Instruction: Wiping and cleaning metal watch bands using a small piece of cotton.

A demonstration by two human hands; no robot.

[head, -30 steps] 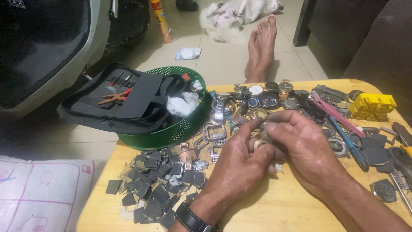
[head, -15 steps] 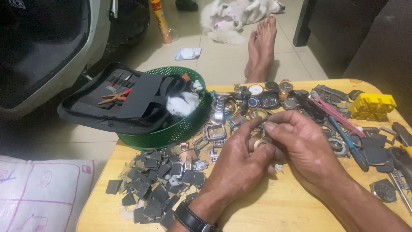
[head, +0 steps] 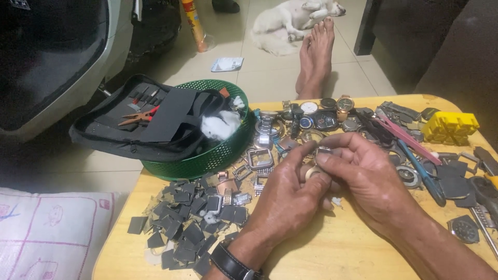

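Yellow surface (head: 332, 259) at mid frame looks unchanged from before, both hands, left hand (head: 282, 199) and right hand (head: 365, 173), still pinching one small round watch part (head: 313, 172).

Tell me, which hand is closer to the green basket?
Left. The left hand lies just right of the green basket, below its rim; the right hand sits farther right, beyond the left.

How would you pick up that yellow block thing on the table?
Probably by the two long flat sides of the yellow block, coming down from above. It sits flat near the table's far right corner, its top is bumpy with studs, and tools crowd its left side, so the clear way in looks to be overhead.
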